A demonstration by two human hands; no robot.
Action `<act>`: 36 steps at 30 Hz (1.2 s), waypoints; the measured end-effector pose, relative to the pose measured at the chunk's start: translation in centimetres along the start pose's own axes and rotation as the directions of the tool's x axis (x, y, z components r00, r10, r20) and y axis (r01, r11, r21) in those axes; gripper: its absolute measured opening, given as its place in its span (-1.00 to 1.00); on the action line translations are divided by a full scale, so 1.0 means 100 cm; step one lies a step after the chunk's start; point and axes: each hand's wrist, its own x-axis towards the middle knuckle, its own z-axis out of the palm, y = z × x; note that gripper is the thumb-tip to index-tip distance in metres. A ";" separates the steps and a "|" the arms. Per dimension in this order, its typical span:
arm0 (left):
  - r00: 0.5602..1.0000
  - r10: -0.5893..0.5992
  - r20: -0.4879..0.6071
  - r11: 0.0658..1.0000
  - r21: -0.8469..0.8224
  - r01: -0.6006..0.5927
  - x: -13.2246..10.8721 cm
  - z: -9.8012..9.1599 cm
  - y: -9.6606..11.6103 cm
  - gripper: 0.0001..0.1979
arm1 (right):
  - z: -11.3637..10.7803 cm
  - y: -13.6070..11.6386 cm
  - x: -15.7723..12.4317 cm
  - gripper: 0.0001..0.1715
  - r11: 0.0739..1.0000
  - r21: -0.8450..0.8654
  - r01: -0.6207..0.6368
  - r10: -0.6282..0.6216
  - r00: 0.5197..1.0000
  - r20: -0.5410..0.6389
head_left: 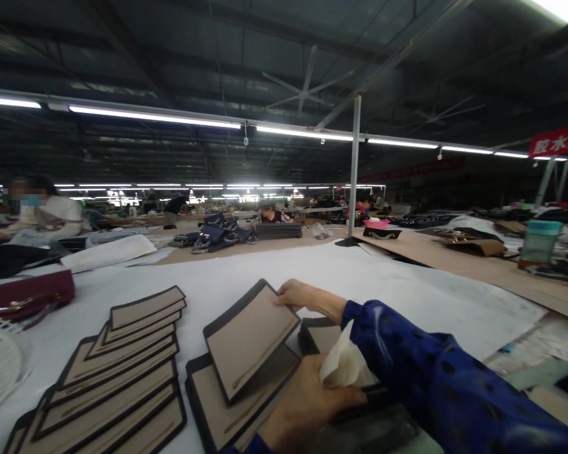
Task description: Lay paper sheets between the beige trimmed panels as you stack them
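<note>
My right hand [297, 294] pinches the upper right corner of a beige panel with black edges [250, 337]. That panel is tilted up off a pile of similar panels [208, 391], and a brown streak runs along its near edge. Closer to me, my left hand [307, 400] is closed around a crumpled white cloth or tissue [343, 362]. Part of another dark-edged panel [324, 334] shows behind the cloth. To the left lies a fanned row of the same panels [123, 372], overlapping, also with brown streaks.
White sheeting [360, 271] covers the table. At left are a white plastic basket [0, 366] and a maroon purse [28, 293]. Dark blue bags [220, 232] lie farther back near a metal post [355, 164]. A bottle with a teal lid [540, 243] stands right. Co-workers sit beyond.
</note>
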 end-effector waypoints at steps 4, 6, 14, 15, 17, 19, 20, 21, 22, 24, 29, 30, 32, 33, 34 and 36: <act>0.994 0.103 -0.027 0.995 -0.008 -0.104 -0.002 -0.001 0.002 -0.77 | -0.057 0.028 -0.033 -0.87 0.981 0.194 -0.030 0.060 0.987 -0.150; 0.991 0.106 -0.082 0.991 -0.076 -0.112 -0.002 -0.004 0.001 -0.76 | -0.083 0.051 -0.057 -0.80 0.962 0.267 -0.065 0.117 0.976 -0.184; 0.981 0.189 -0.034 0.896 -0.402 -0.187 0.006 -0.013 -0.003 -0.55 | -0.113 0.134 -0.138 -0.63 0.921 0.340 -0.192 0.285 0.926 -0.248; 0.982 0.186 -0.040 0.890 -0.417 -0.185 0.007 -0.013 -0.004 -0.55 | -0.112 0.139 -0.143 -0.64 0.925 0.320 -0.207 0.294 0.922 -0.254; 0.986 0.153 -0.068 0.898 -0.406 -0.168 0.008 -0.013 -0.006 -0.56 | -0.109 0.148 -0.149 -0.68 0.938 0.255 -0.235 0.303 0.912 -0.276; 0.988 0.118 -0.101 0.918 -0.369 -0.147 0.009 -0.014 -0.008 -0.57 | -0.108 0.152 -0.150 -0.71 0.955 0.155 -0.251 0.291 0.895 -0.338; 0.988 0.110 -0.109 0.925 -0.353 -0.142 0.009 -0.014 -0.009 -0.58 | -0.108 0.152 -0.150 -0.71 0.963 0.096 -0.251 0.268 0.882 -0.388; 0.988 0.103 -0.115 0.928 -0.346 -0.137 0.009 -0.014 -0.009 -0.60 | -0.108 0.150 -0.149 -0.68 0.970 0.033 -0.242 0.231 0.866 -0.443; 0.988 0.096 -0.121 0.929 -0.345 -0.132 0.010 -0.013 -0.009 -0.61 | -0.108 0.145 -0.149 -0.63 0.974 -0.027 -0.225 0.183 0.850 -0.494; 0.989 0.083 -0.124 0.929 -0.350 -0.121 0.010 -0.012 -0.008 -0.63 | -0.103 0.127 -0.150 -0.58 0.977 -0.129 -0.171 0.074 0.835 -0.545; 0.989 0.067 -0.131 0.957 -0.274 -0.101 0.010 -0.008 -0.005 -0.70 | -0.063 0.056 -0.163 -0.54 0.967 -0.141 0.212 -0.237 0.952 -0.196; 0.989 0.064 -0.133 0.962 -0.254 -0.096 0.009 -0.008 -0.005 -0.71 | -0.054 0.043 -0.166 -0.54 0.955 -0.120 0.273 -0.289 0.946 -0.150; 0.989 0.057 -0.135 0.972 -0.219 -0.086 0.008 -0.006 -0.004 -0.72 | -0.037 0.025 -0.167 -0.68 0.935 -0.125 0.331 -0.345 0.932 -0.113; 0.989 0.056 -0.138 0.975 -0.204 -0.084 0.007 -0.006 -0.004 -0.73 | -0.031 0.021 -0.166 -0.78 0.937 -0.137 0.321 -0.338 0.932 -0.128; 0.989 0.060 -0.138 0.977 -0.193 -0.086 0.007 -0.006 -0.004 -0.73 | -0.027 0.018 -0.163 -0.82 0.945 -0.137 0.296 -0.316 0.936 -0.154; 0.988 0.075 -0.136 0.979 -0.181 -0.099 0.006 -0.005 -0.003 -0.75 | -0.022 0.019 -0.157 -0.78 0.970 -0.080 0.228 -0.241 0.946 -0.216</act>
